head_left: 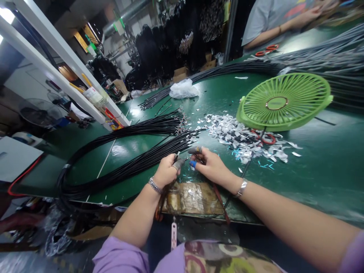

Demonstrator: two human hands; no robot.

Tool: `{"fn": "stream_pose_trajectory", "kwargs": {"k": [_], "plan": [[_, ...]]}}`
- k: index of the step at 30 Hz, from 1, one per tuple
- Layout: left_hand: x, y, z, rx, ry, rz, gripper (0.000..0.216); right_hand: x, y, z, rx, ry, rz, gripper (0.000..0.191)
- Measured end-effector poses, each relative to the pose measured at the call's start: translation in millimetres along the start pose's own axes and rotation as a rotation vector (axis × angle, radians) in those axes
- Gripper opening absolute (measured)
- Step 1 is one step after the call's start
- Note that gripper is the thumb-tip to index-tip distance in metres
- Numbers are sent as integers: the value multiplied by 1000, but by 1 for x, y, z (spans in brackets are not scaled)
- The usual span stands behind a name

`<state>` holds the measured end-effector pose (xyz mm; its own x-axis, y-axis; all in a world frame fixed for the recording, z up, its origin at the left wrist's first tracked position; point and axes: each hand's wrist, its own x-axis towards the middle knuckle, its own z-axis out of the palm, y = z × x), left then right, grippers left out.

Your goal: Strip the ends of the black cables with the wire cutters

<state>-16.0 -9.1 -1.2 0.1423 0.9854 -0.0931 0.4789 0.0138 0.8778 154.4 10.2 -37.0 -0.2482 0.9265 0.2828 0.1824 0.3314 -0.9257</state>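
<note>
My left hand [167,169] is closed in a pinch around the end of a thin black cable [148,156], with a grey cot on one finger. My right hand [209,165] is closed too, its fingertips, in grey and blue cots, pinching at the same cable end right beside the left hand. Both hands hover over the near edge of the green table [313,167]. A looped bundle of black cables [113,144] stretches away to the left. A heap of silver foil scraps [241,136] lies just beyond my right hand.
A green plastic fan [284,100] lies tilted on the table at right. Red scissors [266,48], grey cable bundles [327,57] and another person's arm [273,32] are at the far side. A white plastic bag [184,89] sits mid-table. Worn tape [190,197] covers the near edge.
</note>
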Motion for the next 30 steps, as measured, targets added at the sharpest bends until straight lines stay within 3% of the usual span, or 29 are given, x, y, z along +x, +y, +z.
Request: {"fn": "stream_pose_trajectory", "kwargs": {"k": [5, 12, 17, 22, 30], "plan": [[5, -1, -3, -377, -162, -208, 46, 1, 6, 0, -38, 18, -9, 14], [9, 1, -13, -643, -280, -322, 41, 0, 4, -1, -99, 34, -16, 9], [9, 0, -13, -645, -251, -329, 40, 0, 0, 0, -23, -2, -4, 7], [8, -3, -6, -517, -101, -204, 44, 1, 6, 3, 98, -24, 51, 15], [7, -2, 1, -348, -19, -78, 35, 3, 9, 5, 288, -23, 152, 27]]}}
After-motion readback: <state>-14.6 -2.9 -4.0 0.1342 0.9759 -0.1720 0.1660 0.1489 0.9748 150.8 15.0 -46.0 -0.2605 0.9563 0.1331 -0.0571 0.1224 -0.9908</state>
